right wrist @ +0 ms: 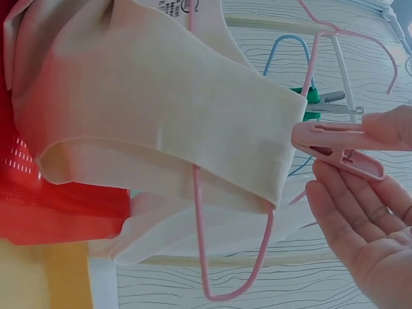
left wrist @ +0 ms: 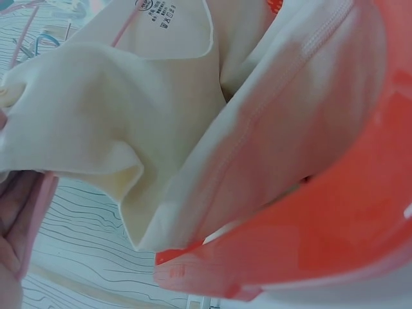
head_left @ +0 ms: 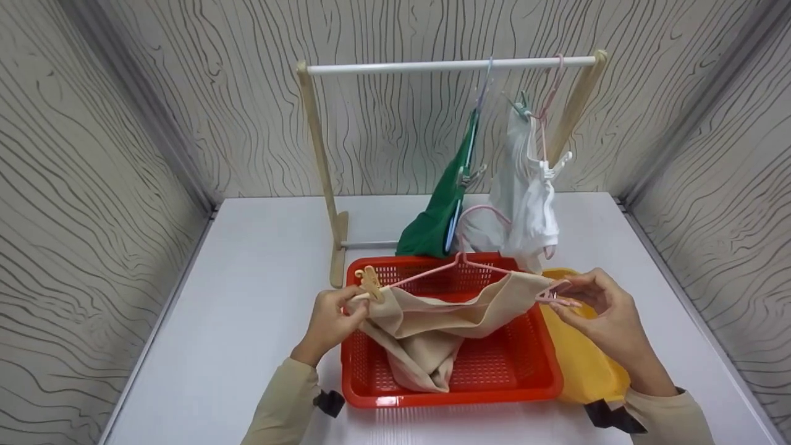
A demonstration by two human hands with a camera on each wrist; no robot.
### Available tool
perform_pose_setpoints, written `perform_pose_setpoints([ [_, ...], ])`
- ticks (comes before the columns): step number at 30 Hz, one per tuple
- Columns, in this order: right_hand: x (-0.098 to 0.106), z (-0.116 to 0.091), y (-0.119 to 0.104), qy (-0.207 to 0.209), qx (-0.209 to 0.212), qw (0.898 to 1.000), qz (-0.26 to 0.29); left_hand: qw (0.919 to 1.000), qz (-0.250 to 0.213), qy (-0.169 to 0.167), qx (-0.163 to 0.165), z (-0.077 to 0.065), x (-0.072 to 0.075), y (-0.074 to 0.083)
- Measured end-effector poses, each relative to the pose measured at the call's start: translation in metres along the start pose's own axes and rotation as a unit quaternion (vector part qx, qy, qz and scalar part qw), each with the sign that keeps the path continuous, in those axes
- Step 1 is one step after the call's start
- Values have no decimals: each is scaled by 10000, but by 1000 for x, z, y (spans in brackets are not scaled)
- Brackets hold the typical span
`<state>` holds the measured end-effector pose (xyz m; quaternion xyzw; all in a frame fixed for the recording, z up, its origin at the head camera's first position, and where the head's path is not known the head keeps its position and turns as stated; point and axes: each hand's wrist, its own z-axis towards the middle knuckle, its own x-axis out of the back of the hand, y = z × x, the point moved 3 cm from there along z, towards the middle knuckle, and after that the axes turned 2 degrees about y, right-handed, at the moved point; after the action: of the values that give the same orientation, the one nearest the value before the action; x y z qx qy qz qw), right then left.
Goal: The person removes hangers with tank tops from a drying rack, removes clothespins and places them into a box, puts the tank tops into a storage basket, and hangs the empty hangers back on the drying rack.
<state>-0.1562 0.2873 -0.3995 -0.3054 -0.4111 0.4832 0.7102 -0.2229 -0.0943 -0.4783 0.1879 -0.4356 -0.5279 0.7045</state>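
Note:
A beige garment [head_left: 488, 312] hangs across a pink hanger [head_left: 426, 273], its lower part drooping into the red basket [head_left: 454, 400]. My left hand [head_left: 330, 318] pinches the garment's left corner at the hanger's end, just beside a tan clothespin [head_left: 370, 281] clipped there. My right hand [head_left: 609, 312] grips a pink clothespin [right wrist: 338, 136] between thumb and fingers, its tip right at the garment's right edge. In the right wrist view, the hanger's rounded end shows below the cloth. Printed label text [left wrist: 159, 14] shows inside the garment.
Behind the basket stands a rack with a white rail [head_left: 395, 67]. From it hang a green garment [head_left: 435, 213] and white garments [head_left: 534, 210] with clothespins on hangers. A yellow container [head_left: 581, 352] sits right of the red basket.

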Motion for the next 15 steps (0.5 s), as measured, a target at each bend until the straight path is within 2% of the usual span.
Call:
perform_pose_setpoints([
  [10, 6, -11, 19, -354, -294, 9966, -679, 9999, 29, 0, 121, 0, 0, -2],
  [15, 11, -17, 31, -461, -505, 9944, -801, 9999, 18, 4, 115, 1, 1, 0],
])
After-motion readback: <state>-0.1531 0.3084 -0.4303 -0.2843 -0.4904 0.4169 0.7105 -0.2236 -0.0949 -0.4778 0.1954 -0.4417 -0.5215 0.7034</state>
